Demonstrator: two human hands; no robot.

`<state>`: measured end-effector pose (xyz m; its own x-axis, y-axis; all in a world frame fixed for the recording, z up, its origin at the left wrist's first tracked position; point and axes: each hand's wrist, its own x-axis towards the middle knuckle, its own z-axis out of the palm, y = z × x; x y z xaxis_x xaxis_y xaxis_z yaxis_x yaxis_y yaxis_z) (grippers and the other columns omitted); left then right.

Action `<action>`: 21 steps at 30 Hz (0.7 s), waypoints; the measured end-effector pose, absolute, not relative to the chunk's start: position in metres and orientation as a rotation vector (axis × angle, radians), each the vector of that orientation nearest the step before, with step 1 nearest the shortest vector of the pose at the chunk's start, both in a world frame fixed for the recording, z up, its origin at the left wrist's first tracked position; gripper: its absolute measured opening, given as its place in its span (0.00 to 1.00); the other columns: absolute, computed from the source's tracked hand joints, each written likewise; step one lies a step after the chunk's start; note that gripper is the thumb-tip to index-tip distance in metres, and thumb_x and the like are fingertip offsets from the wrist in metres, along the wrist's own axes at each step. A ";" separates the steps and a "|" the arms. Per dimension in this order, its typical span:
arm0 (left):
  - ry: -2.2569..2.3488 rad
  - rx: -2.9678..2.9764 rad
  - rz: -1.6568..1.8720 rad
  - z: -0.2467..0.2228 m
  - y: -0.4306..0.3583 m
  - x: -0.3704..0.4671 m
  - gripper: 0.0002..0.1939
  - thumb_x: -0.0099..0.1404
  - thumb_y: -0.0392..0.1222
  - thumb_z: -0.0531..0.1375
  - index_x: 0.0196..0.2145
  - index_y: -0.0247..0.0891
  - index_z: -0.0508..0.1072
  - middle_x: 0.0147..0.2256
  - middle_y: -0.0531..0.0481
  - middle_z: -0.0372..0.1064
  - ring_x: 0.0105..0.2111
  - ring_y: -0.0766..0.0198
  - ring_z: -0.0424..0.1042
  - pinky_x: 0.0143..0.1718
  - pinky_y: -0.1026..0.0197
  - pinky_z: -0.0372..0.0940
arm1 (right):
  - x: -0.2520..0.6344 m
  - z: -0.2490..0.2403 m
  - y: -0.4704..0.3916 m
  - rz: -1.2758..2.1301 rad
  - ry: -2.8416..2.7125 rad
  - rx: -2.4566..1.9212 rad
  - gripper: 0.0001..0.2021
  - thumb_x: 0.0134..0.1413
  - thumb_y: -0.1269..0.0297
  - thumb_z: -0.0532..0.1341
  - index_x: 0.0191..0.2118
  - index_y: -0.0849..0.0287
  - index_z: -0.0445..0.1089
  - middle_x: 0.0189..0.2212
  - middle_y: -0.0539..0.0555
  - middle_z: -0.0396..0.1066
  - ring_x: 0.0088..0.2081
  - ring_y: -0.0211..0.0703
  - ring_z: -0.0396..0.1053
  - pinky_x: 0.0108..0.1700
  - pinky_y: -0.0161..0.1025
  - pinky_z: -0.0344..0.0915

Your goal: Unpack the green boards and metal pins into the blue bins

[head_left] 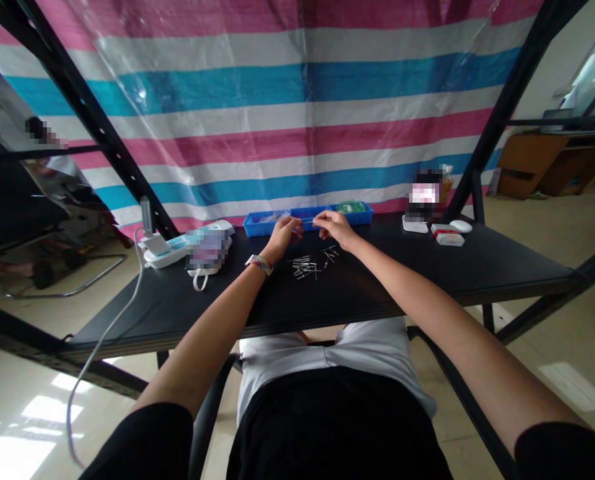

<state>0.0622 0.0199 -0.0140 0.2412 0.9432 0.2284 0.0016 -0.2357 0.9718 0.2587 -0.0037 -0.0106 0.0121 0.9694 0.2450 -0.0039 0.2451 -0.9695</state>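
Observation:
My left hand (286, 235) and my right hand (333, 227) come close together over the back of the black table, fingertips pinched. Between them runs a thin, pale, stick-like piece (308, 222), too small to make out clearly; both hands seem to grip it. Just behind is a blue compartment tray (255, 230). Clear plastic-looking pieces (273, 217) lie in its left part and green pieces (350, 207) in its right. On the tabletop below my hands lies a loose pile of thin silvery pieces (304, 267), with a few more (330, 254) to the right.
At left on the table (277, 310) are a white power strip (170, 251) with a cable and a phone-like object (208, 250). A small red-and-white box (447, 235) and a white mouse (461, 227) lie at right. Black frame posts flank a striped sheet (302, 120).

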 end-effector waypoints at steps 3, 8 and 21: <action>0.953 1.510 1.114 -0.015 0.020 0.062 0.16 0.72 0.52 0.62 0.32 0.37 0.72 0.27 0.50 0.70 0.24 0.66 0.71 0.25 0.66 0.62 | 0.259 -0.012 -0.004 0.961 -1.338 -0.983 0.05 0.57 0.68 0.71 0.35 0.58 0.75 0.28 0.47 0.76 0.21 0.32 0.70 0.22 0.29 0.66; 0.900 1.558 1.105 -0.017 0.021 0.062 0.17 0.71 0.51 0.65 0.29 0.37 0.71 0.25 0.51 0.68 0.24 0.67 0.69 0.26 0.66 0.63 | 0.257 -0.013 -0.004 0.918 -1.363 -0.968 0.07 0.54 0.66 0.73 0.35 0.57 0.75 0.28 0.46 0.75 0.21 0.32 0.69 0.22 0.29 0.66; 0.853 1.603 1.211 -0.015 0.020 0.063 0.18 0.57 0.51 0.75 0.34 0.35 0.76 0.29 0.51 0.73 0.27 0.68 0.71 0.28 0.65 0.63 | 0.258 -0.009 -0.004 1.092 -1.146 -1.034 0.06 0.55 0.71 0.71 0.34 0.58 0.74 0.28 0.47 0.76 0.22 0.32 0.70 0.22 0.28 0.67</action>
